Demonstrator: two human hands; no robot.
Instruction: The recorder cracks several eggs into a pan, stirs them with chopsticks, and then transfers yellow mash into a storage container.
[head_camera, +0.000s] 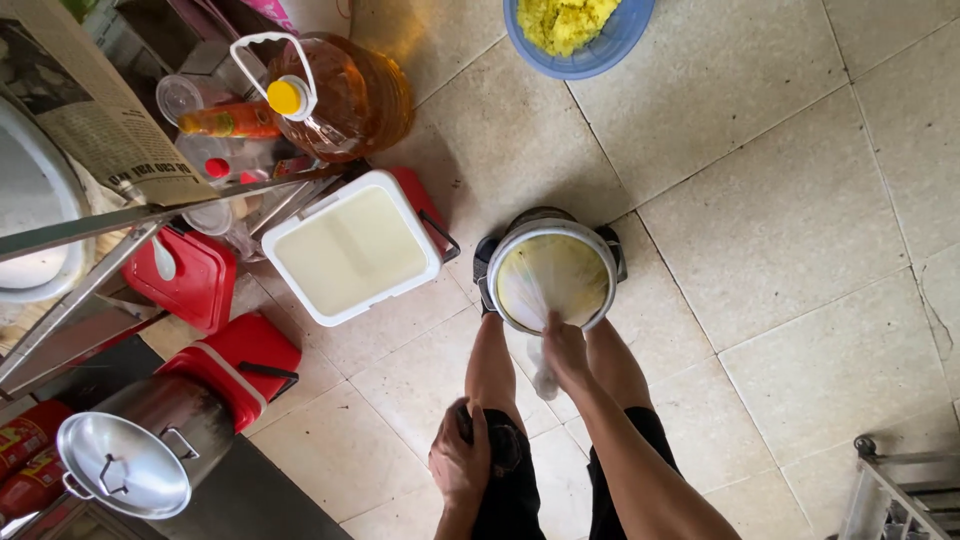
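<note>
Tiled floor (780, 220) throughout. White cooler (350, 255) with red lid open, left of centre; oil jug (340, 90) behind it; steel pot with lid (125, 465) bottom left; blue basket (585, 45) of yellow rice at top edge. Metal pot (552, 275) on floor at the feet, between the legs. Clear plastic bag (545, 285) already spread inside pot, stretched over most of the rim; loose tail hanging out on the near side, not yet tucked. So looks like lining mostly done, near edge left; nothing visible inside the bag. Right hand (562, 350) at near rim, fingers closed, pinching the bag edge right where it leaves the pot. Left hand (462, 460) well apart from pot, curled over left knee, holding nothing else
</note>
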